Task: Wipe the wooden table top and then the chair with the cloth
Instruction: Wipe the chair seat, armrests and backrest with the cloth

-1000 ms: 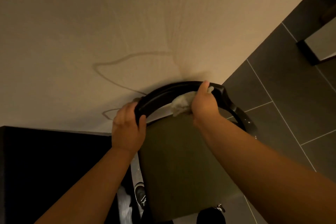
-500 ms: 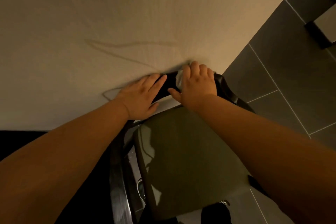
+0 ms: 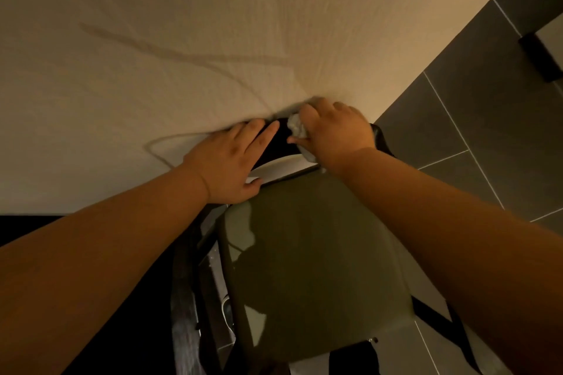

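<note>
The pale wooden table top [image 3: 189, 24] fills the upper left of the view. Pushed against its edge stands a chair with an olive seat [image 3: 310, 253] and a curved black backrest [image 3: 280, 143]. My left hand [image 3: 231, 161] lies flat on the left part of the backrest, fingers straight. My right hand [image 3: 335, 131] grips a small whitish cloth [image 3: 297, 128] and presses it on the backrest's top right. Most of the cloth is hidden under that hand.
Dark grey floor tiles [image 3: 475, 119] lie to the right of the table and chair. A dark furniture leg [image 3: 539, 58] stands at the far right. Black chair frame parts [image 3: 195, 298] and a dark area sit at the lower left.
My left hand let go of its grip on the backrest and now lies flat on it. My right hand slid the cloth along the backrest top. The view shifted closer over the chair.
</note>
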A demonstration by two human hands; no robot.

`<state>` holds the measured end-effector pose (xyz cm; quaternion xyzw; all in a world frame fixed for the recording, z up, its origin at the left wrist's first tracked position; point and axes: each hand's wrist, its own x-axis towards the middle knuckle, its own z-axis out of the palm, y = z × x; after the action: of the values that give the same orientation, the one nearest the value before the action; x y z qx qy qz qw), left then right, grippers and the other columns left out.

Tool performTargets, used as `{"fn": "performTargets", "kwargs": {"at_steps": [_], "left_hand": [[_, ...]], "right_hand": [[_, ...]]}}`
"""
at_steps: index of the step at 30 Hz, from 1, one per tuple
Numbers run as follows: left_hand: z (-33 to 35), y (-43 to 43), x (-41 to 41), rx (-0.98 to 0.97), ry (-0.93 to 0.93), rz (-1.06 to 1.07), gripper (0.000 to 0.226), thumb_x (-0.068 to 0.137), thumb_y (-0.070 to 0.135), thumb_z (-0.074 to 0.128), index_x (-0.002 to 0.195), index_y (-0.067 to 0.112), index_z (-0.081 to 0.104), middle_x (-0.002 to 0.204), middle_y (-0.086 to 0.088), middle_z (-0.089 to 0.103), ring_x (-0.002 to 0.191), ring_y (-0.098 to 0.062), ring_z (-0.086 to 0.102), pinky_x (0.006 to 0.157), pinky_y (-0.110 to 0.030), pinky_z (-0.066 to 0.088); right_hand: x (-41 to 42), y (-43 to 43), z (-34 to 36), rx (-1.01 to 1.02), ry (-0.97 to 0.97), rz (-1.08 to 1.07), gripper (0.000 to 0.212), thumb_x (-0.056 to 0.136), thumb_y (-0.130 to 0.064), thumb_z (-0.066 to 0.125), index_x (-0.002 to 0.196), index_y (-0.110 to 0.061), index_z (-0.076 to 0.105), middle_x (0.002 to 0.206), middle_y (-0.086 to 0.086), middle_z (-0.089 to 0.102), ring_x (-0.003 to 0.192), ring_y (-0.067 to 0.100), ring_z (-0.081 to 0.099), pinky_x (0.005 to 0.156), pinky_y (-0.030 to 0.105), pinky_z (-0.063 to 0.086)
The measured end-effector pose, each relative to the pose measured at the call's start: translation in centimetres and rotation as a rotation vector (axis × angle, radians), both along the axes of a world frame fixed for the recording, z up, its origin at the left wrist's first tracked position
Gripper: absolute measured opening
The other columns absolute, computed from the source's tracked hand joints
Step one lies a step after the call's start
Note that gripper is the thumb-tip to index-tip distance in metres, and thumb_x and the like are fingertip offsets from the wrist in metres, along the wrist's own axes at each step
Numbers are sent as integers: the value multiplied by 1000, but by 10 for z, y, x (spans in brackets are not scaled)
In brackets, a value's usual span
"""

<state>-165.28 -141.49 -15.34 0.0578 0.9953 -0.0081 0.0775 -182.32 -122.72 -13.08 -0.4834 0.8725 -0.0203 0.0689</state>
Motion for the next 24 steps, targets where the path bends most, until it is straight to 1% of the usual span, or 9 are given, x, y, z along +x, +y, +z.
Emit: {"fn": "performTargets", "kwargs": {"at_steps": [4, 8, 11, 13, 16, 18, 19, 21, 24], "left_hand": [[4, 1, -1, -19, -41, -2, 110, 87, 63, 56, 167, 6, 6, 158, -23, 31, 135, -39, 46, 100, -53, 55], [3, 1, 1, -32, -3, -11, 112, 88, 65, 59, 167, 4, 7, 157, -24, 34, 133, -38, 48, 103, -51, 53], [1, 1, 0, -40, 27, -16, 114, 89, 66, 59, 166, 4, 4, 158, -24, 33, 132, -38, 49, 104, -50, 53], [0, 1, 0, -56, 10, -12, 114, 91, 69, 50, 166, 7, -7, 160, -24, 27, 138, -38, 44, 111, -51, 48], [1, 3, 0, -61, -19, 15, 109, 90, 72, 34, 165, 11, -16, 162, -22, 21, 141, -38, 39, 114, -53, 45], [3, 5, -1, -47, -17, 32, 107, 89, 71, 32, 166, 9, -7, 161, -23, 25, 139, -38, 39, 112, -53, 48], [3, 5, -2, -44, -12, 33, 107, 89, 71, 33, 167, 8, -3, 160, -23, 27, 138, -38, 40, 111, -52, 48], [4, 4, -2, -43, -12, 46, 106, 89, 71, 33, 167, 8, 0, 160, -24, 28, 139, -38, 41, 112, -52, 48], [2, 4, -2, -32, -27, 43, 107, 88, 72, 34, 167, 7, 2, 159, -24, 28, 138, -40, 43, 109, -56, 49]], "right_hand": [[-21, 69, -3, 13, 10, -392, 64, 95, -76, 34, 110, -18, 56, 97, 6, 60, 79, 27, 59, 64, 36, 40], [-5, 74, -24, -173, -139, -663, 75, 91, -78, 31, 115, -12, 56, 108, 11, 62, 98, 31, 59, 75, 39, 43], [-1, 62, -31, -377, -96, -544, 63, 94, -65, 49, 122, -10, 61, 118, 12, 60, 108, 30, 57, 92, 39, 47], [-11, 68, -39, -407, -73, -418, 56, 92, -60, 61, 116, -10, 63, 112, 11, 62, 100, 28, 59, 83, 39, 49], [-33, 95, -53, -193, -288, -462, 58, 84, -67, 72, 105, -15, 61, 101, 0, 64, 88, 19, 63, 74, 35, 50], [-35, 111, -57, 70, -400, -615, 60, 75, -52, 86, 112, -15, 56, 111, 3, 65, 93, 22, 63, 75, 35, 49], [-32, 117, -61, 118, -399, -661, 64, 77, -50, 85, 120, -14, 54, 118, 8, 64, 99, 27, 64, 78, 37, 49], [-24, 111, -55, 44, -326, -641, 68, 85, -61, 74, 127, -13, 52, 122, 11, 62, 109, 31, 62, 84, 41, 49], [-18, 88, -34, -234, -305, -526, 68, 84, -65, 71, 123, -12, 55, 117, 8, 62, 104, 28, 61, 83, 41, 50]]}}
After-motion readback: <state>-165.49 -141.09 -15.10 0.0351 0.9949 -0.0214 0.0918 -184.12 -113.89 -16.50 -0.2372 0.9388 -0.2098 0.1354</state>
